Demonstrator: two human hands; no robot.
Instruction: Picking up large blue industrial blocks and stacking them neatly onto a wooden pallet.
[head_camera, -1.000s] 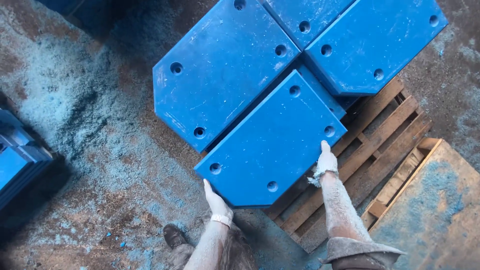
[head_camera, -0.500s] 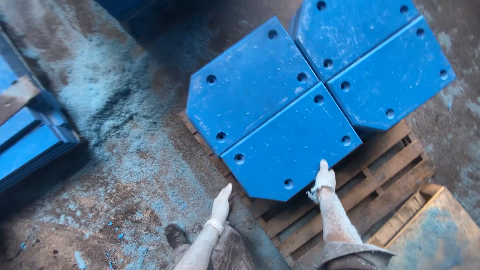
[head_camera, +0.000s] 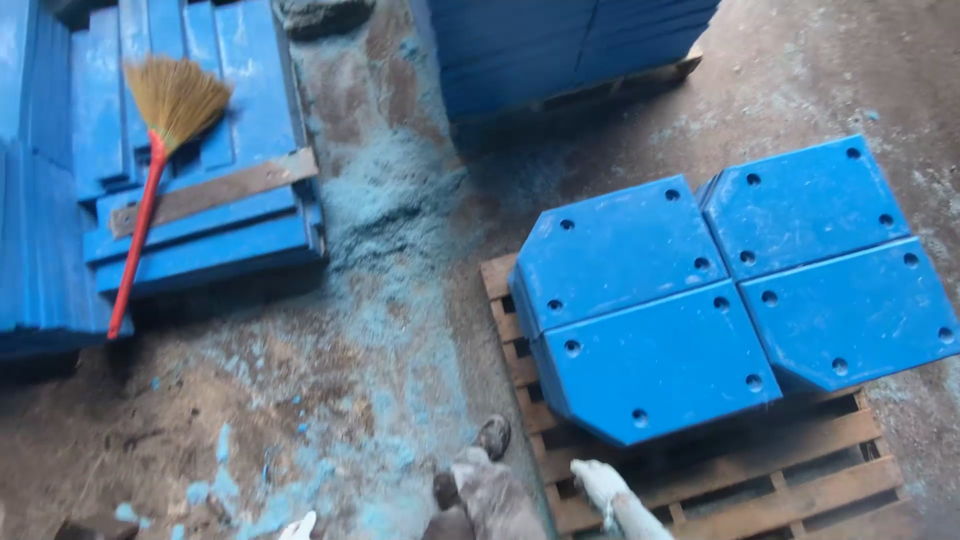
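- Where the view begins at the left, a red-handled broom (head_camera: 145, 210) lies across a low stack of blue sheets (head_camera: 250, 90), well apart from the hands.
- Blue dust (head_camera: 400, 300) covers the floor between that stack and the pallet. It looks slippery, so planted feet would matter for any lifting here.
- The left hand (head_camera: 298, 525) shows only as a pale gloved tip at the bottom edge. It touches nothing visible, and I cannot tell how its fingers are set.
- A dusty shoe (head_camera: 492, 437) stands just beside the pallet's near corner, close enough to be under any plate edge that slides off.
- The right hand (head_camera: 598, 480), gloved, hangs loose and empty over the front of the wooden pallet (head_camera: 760, 480), just below the nearest plate and not touching it.
- That nearest plate (head_camera: 660, 365) lies flat at the pallet's front left, with its clipped corner overhanging toward the hand. It is thick and looks heavy, so it probably suits two hands at opposite edges (fingers kept out from underneath).
- It butts against the rear plate (head_camera: 620, 250) with a tight seam, and two right-hand plates (head_camera: 830, 260) lie alongside. Nudging an edge flush seems safer than lifting.
- A tall stack of blue slabs (head_camera: 570, 50) stands behind.
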